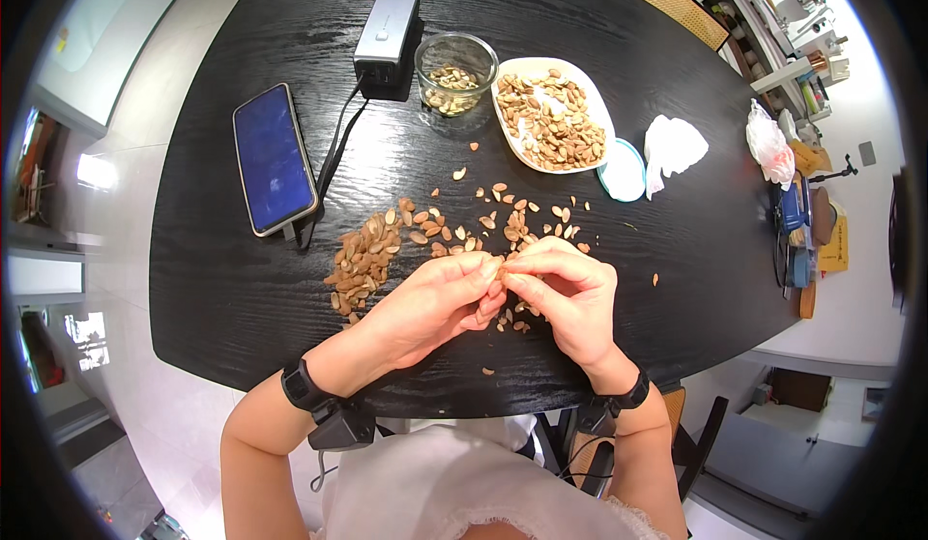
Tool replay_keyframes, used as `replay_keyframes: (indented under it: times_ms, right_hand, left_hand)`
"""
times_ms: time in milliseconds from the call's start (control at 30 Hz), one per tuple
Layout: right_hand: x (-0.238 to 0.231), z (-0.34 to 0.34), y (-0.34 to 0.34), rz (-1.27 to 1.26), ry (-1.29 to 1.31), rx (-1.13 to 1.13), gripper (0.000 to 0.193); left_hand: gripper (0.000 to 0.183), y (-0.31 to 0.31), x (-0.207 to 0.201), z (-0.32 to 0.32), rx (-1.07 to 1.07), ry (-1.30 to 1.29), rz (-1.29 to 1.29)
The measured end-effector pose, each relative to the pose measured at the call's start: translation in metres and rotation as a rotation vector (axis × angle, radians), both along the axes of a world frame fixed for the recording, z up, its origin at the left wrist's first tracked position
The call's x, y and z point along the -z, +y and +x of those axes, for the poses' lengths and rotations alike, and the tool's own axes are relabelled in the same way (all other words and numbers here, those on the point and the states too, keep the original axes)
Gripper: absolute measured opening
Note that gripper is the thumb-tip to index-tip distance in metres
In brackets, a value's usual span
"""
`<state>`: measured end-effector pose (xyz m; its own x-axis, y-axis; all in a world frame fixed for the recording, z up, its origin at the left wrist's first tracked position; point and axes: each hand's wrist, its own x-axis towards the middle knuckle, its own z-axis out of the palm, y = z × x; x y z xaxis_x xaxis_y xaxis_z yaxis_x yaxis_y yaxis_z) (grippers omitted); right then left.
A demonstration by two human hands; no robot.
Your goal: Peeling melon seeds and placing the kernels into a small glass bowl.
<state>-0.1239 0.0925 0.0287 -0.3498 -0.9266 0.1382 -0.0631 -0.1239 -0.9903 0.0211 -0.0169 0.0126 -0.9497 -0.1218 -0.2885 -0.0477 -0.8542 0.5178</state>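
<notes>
My left hand [447, 298] and my right hand [570, 293] meet fingertip to fingertip above the near middle of the table. Both are closed in a pinch on one small brown pumpkin seed, mostly hidden by the fingers. Loose shells [517, 219] lie scattered around and beyond the hands. To the left is a heap of brown shells [362, 260]. Farther off, a white dish [607, 119] holds many whole pumpkin seeds [556, 134]. Beside it, a clear glass bowl [422, 68] has greenish kernels [452, 90] in the bottom.
A phone [275, 158] lies at the left, its cable running to a grey power block [387, 28]. A round lid with a turquoise rim [638, 168] and a crumpled white tissue [674, 145] lie right of the dish. The black table [696, 260] has a curved edge.
</notes>
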Motion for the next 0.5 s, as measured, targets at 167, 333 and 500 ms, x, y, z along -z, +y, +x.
replay_keyframes:
  times_ms: [167, 333, 500]
  right_hand:
    - [-0.0024, 0.0021, -0.0003, 0.080, -0.158, 0.018, 0.010]
    - [0.0004, 0.0018, 0.0019, 0.136, -0.269, 0.041, 0.010]
    - [-0.0007, 0.0012, 0.0036, 0.157, -0.323, 0.042, 0.011]
  left_hand:
    - [0.024, 0.0015, 0.0038, -0.0011, -0.017, -0.015, -0.184]
    - [0.021, 0.0034, 0.0053, -0.0013, -0.059, 0.018, -0.379]
    - [0.016, 0.0071, 0.0007, -0.0016, -0.142, -0.092, -0.838]
